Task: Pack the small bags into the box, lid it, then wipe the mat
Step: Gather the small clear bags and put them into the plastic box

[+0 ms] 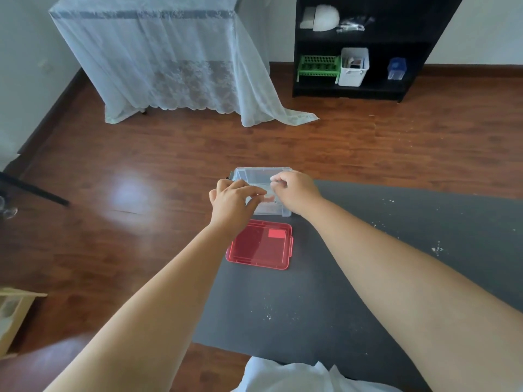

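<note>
Seen from a head-worn camera, two bare arms reach forward over a dark grey mat (353, 278) laid on a wooden floor (141, 165). A clear plastic box (256, 176) sits open at the mat's far left corner. Both hands are over the box: the left hand (230, 200) and the right hand (294, 190) each pinch a small clear bag (264, 198), held between them above the box's opening. The red lid (260, 246) lies flat on the mat, just in front of the box. White specks dot the mat.
</note>
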Available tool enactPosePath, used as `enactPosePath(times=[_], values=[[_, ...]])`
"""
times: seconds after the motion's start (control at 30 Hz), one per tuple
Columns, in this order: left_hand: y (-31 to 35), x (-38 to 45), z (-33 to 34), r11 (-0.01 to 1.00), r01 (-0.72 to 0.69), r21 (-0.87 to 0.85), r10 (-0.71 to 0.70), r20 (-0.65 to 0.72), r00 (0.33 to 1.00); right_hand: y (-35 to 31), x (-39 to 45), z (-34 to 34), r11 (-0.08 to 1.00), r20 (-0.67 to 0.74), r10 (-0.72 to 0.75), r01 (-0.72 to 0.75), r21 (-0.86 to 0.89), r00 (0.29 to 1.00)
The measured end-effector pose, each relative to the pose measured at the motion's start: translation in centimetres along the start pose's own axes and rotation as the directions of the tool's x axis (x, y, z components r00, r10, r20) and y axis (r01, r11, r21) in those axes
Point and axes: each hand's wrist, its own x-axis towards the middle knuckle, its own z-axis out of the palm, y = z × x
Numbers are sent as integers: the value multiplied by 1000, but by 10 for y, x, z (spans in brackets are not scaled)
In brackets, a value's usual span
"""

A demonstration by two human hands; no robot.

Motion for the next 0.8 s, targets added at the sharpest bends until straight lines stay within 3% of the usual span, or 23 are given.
enactPosePath(times=[0.2,0.33,0.53,0.8], values=[[6,-2,4,999,27,42,-28,28,999,17,-17,-13,995,-106,-83,89,49,991],[26,-11,5,1000,2,-4,-2,-22,1000,42,-41,-35,994,-174,-55,70,81,983],[88,-30,22,974,-174,-145,173,-25,985,122,-111,-78,968,-237,213,-172,182,948],[178,-60,77,913,-365,-185,403,256,879,222,-230,-131,870,-284,477,-400,289,832]])
